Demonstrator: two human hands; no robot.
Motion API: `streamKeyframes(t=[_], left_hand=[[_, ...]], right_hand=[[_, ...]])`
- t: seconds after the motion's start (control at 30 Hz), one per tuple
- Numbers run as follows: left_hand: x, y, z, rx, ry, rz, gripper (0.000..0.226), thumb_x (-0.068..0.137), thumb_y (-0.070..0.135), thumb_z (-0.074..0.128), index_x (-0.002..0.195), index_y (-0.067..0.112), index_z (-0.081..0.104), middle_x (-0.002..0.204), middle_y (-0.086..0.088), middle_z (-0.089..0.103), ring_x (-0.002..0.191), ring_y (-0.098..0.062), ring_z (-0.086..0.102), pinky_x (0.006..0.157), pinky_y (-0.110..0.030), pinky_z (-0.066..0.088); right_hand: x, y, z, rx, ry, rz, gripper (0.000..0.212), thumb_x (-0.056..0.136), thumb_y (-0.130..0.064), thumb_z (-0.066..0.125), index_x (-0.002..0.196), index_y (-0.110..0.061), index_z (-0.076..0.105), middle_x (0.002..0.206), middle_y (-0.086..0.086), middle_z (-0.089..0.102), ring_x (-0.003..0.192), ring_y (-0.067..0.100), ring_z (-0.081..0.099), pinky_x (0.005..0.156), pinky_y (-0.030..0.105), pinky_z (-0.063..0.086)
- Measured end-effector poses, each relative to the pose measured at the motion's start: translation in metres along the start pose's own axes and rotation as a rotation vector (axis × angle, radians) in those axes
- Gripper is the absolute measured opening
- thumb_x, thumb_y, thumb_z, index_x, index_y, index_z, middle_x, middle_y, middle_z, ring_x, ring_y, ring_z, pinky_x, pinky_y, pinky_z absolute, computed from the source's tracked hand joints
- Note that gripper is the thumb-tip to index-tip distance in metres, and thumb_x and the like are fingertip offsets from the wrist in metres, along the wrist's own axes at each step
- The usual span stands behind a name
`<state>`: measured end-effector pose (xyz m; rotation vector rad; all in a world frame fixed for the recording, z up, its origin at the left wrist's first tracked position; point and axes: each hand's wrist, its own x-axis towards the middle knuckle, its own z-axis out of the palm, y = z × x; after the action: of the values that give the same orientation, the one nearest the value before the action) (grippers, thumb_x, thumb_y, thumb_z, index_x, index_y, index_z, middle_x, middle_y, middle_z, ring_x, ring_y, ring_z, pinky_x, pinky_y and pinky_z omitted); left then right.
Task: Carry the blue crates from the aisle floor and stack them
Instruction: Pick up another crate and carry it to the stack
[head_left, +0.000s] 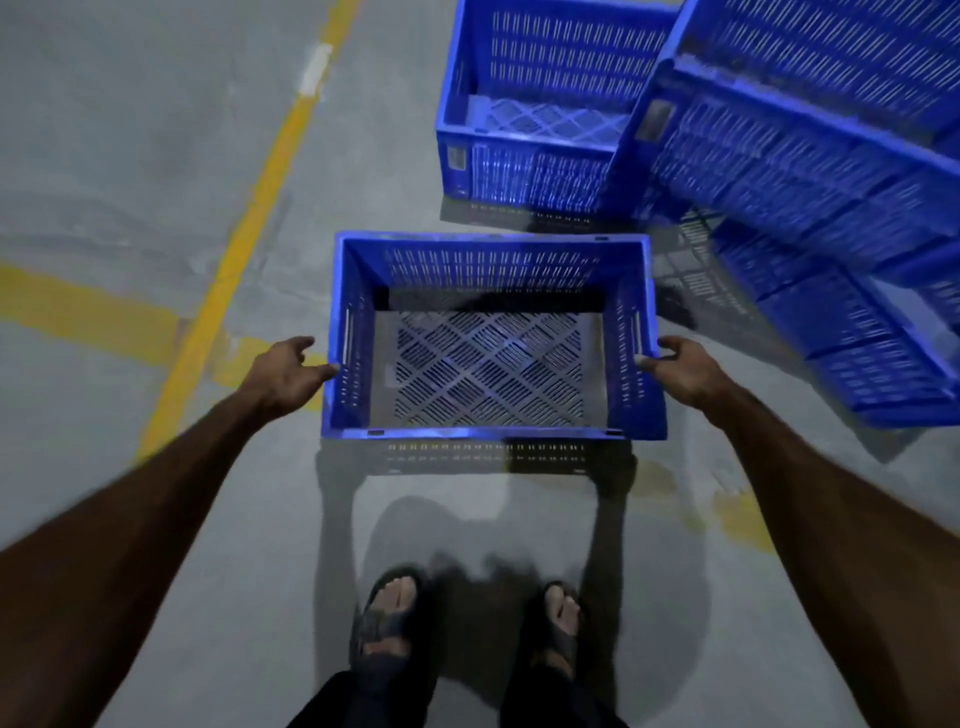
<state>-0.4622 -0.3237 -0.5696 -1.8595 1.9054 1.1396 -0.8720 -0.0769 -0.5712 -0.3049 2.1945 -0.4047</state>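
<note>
On the grey floor (130, 156), crossed by yellow lines (249, 228), a stack of blue crates (831, 208) rises at the right, with a single crate (524, 104) beside it. Nearer the feet, an empty blue crate (491, 260) is held above its shadow. The left hand (291, 371) grips its left wall; the right hand (685, 371) grips its right wall.

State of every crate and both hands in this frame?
Near crate: empty, upright, gripped at both short sides.
Far crate: empty, upright on the floor.
Stacked crates: piled at right, blurred.
Left hand: closed on the near crate's left rim.
Right hand: closed on its right rim.
</note>
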Motion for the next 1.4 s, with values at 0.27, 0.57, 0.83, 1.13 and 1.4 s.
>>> streamKeyframes(t=[0.27, 0.57, 0.83, 1.13, 1.4], left_hand=[[0.067, -0.005, 0.06, -0.32, 0.092, -0.025, 0.049, 0.091, 0.033, 0.079, 0.128, 0.014, 0.055, 0.122, -0.012, 0.068, 0.104, -0.036, 0.07, 0.092, -0.051, 0.059], [-0.023, 0.003, 0.002, -0.479, 0.093, -0.135, 0.03, 0.083, 0.003, 0.077, 0.113, 0.007, 0.071, 0.097, -0.017, 0.075, 0.073, -0.031, 0.07, 0.075, -0.043, 0.062], [-0.195, 0.026, -0.132, -0.466, 0.103, -0.177, 0.031, 0.083, 0.002, 0.071, 0.113, 0.011, 0.074, 0.093, -0.016, 0.074, 0.073, -0.032, 0.069, 0.075, -0.047, 0.062], [-0.411, 0.053, -0.27, -0.559, 0.154, -0.08, 0.025, 0.087, 0.0, 0.067, 0.108, 0.014, 0.073, 0.086, -0.012, 0.071, 0.061, -0.022, 0.064, 0.069, -0.036, 0.058], [-0.512, 0.045, -0.302, -0.698, 0.233, 0.005, 0.016, 0.088, 0.0, 0.065, 0.097, 0.009, 0.075, 0.08, -0.008, 0.07, 0.069, -0.025, 0.063, 0.068, -0.032, 0.054]], right_hand=[[0.048, 0.014, 0.042, 0.185, 0.206, -0.046, 0.065, 0.092, -0.029, 0.075, 0.148, -0.017, 0.045, 0.129, 0.01, 0.063, 0.106, 0.03, 0.065, 0.095, 0.055, 0.056], [-0.042, -0.019, 0.007, 0.214, 0.225, -0.05, 0.048, 0.089, -0.03, 0.074, 0.134, -0.021, 0.058, 0.113, 0.009, 0.071, 0.097, 0.033, 0.071, 0.09, 0.055, 0.059], [-0.218, -0.085, -0.102, 0.192, -0.01, 0.086, 0.031, 0.096, -0.026, 0.072, 0.121, -0.01, 0.063, 0.109, 0.016, 0.07, 0.078, 0.029, 0.068, 0.065, 0.043, 0.058], [-0.461, -0.131, -0.222, 0.271, -0.044, -0.034, 0.034, 0.1, -0.029, 0.068, 0.126, -0.009, 0.063, 0.105, 0.012, 0.07, 0.075, 0.023, 0.064, 0.058, 0.033, 0.048], [-0.559, -0.124, -0.262, 0.44, 0.044, -0.2, 0.01, 0.094, -0.02, 0.075, 0.1, -0.026, 0.068, 0.114, 0.015, 0.072, 0.101, 0.037, 0.069, 0.094, 0.056, 0.057]])
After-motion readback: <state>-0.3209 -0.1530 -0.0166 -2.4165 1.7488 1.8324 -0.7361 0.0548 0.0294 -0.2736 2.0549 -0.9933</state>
